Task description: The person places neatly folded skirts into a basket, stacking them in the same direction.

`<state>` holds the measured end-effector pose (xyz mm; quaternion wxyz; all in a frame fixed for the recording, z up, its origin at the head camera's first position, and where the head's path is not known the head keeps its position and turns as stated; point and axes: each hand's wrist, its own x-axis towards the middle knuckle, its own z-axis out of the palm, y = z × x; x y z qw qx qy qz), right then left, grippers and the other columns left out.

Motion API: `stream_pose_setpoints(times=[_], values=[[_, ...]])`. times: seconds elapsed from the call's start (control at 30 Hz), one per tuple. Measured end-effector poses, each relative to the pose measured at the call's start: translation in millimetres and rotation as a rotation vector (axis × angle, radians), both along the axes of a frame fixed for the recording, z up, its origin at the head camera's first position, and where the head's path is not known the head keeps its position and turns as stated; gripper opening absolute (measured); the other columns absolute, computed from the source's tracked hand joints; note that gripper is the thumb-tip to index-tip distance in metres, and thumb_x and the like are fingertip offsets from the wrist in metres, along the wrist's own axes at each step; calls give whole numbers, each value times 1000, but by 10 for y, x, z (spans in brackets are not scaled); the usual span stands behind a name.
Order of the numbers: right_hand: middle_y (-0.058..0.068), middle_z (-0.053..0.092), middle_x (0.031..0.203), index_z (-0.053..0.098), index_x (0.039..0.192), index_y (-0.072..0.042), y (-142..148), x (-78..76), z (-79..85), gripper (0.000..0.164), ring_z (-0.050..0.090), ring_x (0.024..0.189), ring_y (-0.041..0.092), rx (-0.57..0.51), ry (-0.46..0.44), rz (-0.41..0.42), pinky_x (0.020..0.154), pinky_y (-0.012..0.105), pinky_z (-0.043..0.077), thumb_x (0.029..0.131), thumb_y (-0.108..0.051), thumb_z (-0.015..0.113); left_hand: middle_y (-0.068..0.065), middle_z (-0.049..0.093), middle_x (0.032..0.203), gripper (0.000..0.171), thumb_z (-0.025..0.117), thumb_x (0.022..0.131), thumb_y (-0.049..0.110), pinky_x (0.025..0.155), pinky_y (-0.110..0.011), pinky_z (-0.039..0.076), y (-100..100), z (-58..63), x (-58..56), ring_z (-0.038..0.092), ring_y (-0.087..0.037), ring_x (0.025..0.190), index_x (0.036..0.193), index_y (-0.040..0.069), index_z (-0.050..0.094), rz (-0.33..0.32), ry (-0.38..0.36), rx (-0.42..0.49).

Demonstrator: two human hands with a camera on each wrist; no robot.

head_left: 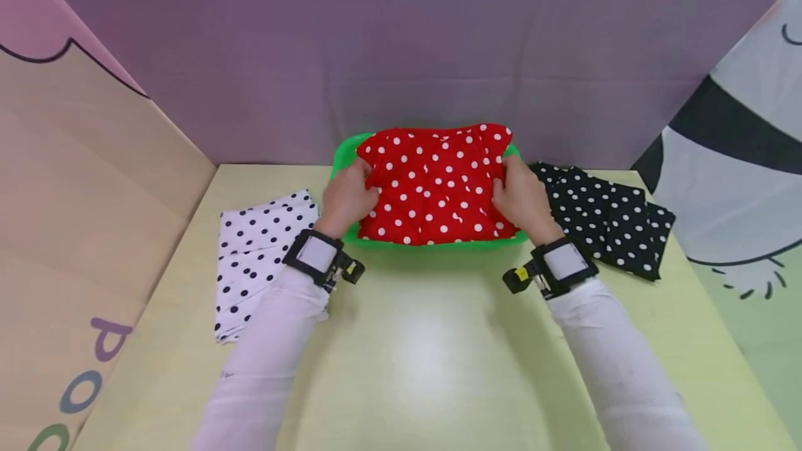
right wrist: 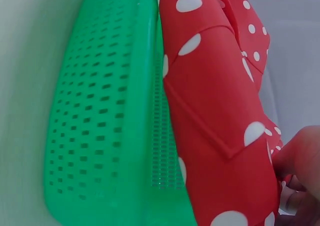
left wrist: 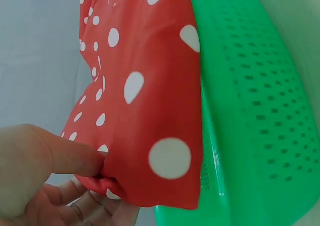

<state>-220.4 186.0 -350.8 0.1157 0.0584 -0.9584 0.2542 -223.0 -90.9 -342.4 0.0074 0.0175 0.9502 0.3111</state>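
Note:
A red cloth with white dots (head_left: 435, 186), folded to a rough rectangle, spans the top of a green plastic basket (head_left: 344, 153). At its left edge my left hand (head_left: 347, 197) pinches the fabric; the left wrist view shows the thumb on top of the red cloth (left wrist: 135, 101) and the fingers underneath. My right hand (head_left: 523, 197) grips the opposite edge, its fingertips tucked behind the red cloth (right wrist: 220, 106) in the right wrist view. Perforated walls of the green basket (right wrist: 92, 116) show below the cloth, and the cloth hides most of the basket's inside.
On the left of the table (head_left: 420, 353) lies a folded white cloth with black dots (head_left: 263, 242), partly under the left forearm. A folded black cloth with white dots (head_left: 608, 218) lies to the right. A purple-grey panel (head_left: 426, 40) rises behind the basket.

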Motion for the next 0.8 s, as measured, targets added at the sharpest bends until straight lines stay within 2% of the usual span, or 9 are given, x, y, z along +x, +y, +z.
stream_pose_setpoints(times=[0.13,0.3,0.47,0.67,0.8], values=[[24,55,103,43,114,5,-12,-101,22,30,58,86,37,6,-11,-5,73,50,52,90,-11,51,-12,61,100,39,63,83,18,65,-35,52,28,45,-111,60,-24,82,116,4,49,17,6,-37],[22,54,101,43,114,4,-51,-221,49,31,58,83,36,18,-46,-9,69,48,52,90,-12,51,-11,61,97,37,64,81,19,67,-38,52,64,34,-238,59,-24,86,111,3,51,29,18,-101],[20,54,101,43,117,3,-103,-321,55,32,56,85,35,41,-92,-19,69,46,50,90,-13,50,-10,59,89,31,65,80,20,64,-36,51,101,-3,-328,58,-24,80,102,4,51,33,15,-159],[21,55,106,42,119,3,-151,-416,34,35,56,92,35,58,-159,-31,77,48,49,89,-13,52,-10,58,87,34,69,79,22,64,-37,52,149,-14,-401,58,-24,77,101,5,50,43,-25,-180],[23,56,106,42,117,5,-173,-478,35,35,55,94,36,91,-199,-5,82,50,48,87,-11,53,-10,59,84,33,69,79,22,64,-36,53,167,-30,-443,59,-24,76,100,5,52,45,-55,-192]])
